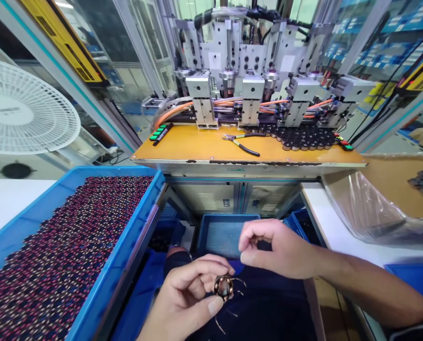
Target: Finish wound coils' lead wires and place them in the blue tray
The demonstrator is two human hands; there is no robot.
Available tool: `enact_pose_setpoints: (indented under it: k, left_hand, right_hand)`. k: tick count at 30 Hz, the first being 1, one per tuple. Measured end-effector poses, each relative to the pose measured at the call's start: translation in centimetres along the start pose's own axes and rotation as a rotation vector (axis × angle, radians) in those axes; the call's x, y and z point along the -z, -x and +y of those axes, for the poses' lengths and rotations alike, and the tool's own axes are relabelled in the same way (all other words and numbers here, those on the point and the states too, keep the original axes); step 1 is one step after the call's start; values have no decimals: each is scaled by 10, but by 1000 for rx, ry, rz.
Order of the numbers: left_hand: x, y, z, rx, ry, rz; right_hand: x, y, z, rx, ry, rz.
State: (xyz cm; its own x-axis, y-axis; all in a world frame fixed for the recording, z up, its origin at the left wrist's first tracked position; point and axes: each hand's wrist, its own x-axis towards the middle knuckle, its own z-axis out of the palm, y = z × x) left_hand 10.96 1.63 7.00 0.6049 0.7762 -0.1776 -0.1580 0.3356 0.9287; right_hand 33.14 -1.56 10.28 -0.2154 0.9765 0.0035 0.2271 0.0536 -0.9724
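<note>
My left hand [193, 296] pinches a small ring-shaped copper-wound stator [224, 287] between thumb and fingers, low in the middle of the view. The stator's open round face is turned up toward me, and several thin wire leads stick out from its right and lower side. Above and to the right, apart from the stator, my right hand [277, 248] hovers with its fingers curled and the tips brought together near the thumb. Nothing shows between those fingertips.
At left, a blue crate [157, 182] holds rows of wound parts beside a white fan [30, 106]. Ahead, a machine [252, 87] stands over an orange bench [183, 149] with cutting pliers [243, 142] and dark cylindrical parts [305, 138]. A plastic-lined carton [382, 189] sits right.
</note>
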Motion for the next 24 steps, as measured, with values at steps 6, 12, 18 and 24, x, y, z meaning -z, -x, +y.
enact_pose_setpoints:
  k: [6, 12, 18, 24]
  left_hand:
    - [-8, 1, 2, 37, 85, -48]
    - [-3, 1, 3, 1, 66, -63]
    - [-3, 1, -2, -108, 61, 56]
    - [-3, 0, -5, -77, 65, 0]
  right_hand:
    - [-2, -24, -8, 307, 12, -253]
    - [-14, -16, -9, 199, 71, -16]
    - [-15, 0, -24, -166, -40, -37]
    - [-15, -1, -31, -249, 21, -144]
